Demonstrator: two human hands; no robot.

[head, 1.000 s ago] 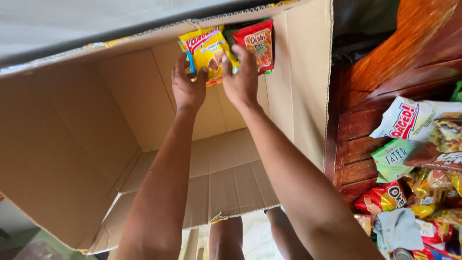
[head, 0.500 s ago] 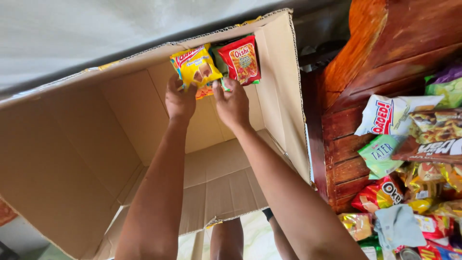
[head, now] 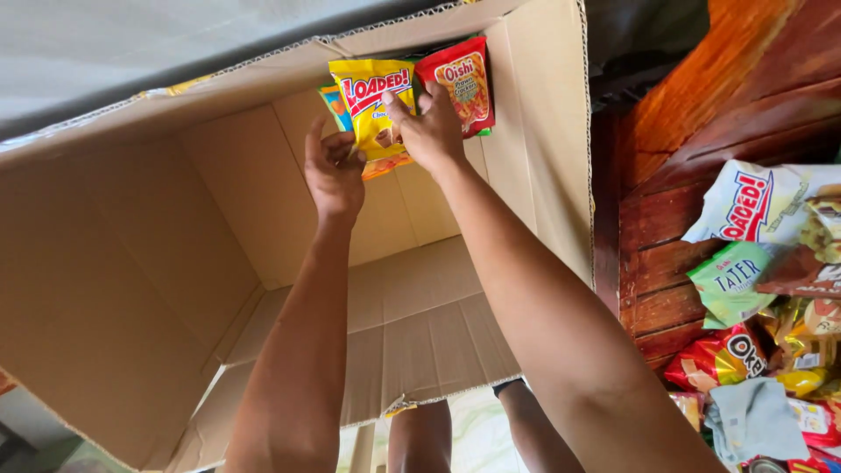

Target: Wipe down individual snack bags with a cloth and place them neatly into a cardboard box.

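Both my arms reach into a large open cardboard box. My right hand presses a yellow snack bag against the box's far wall, fingers wrapped on its lower edge. My left hand touches the same yellow bag from the left, fingers curled at its bottom corner. A red snack bag stands upright beside it on the right, against the box's corner. An orange and blue bag peeks out behind the yellow one.
A heap of snack bags lies at the right on a dark red wooden bench: a white bag, a green bag, a red bag and several more. My legs show below the box.
The view has shifted and both hands have moved slightly. The yellow bag now stands more upright next to the red bag, with my right hand on its front.
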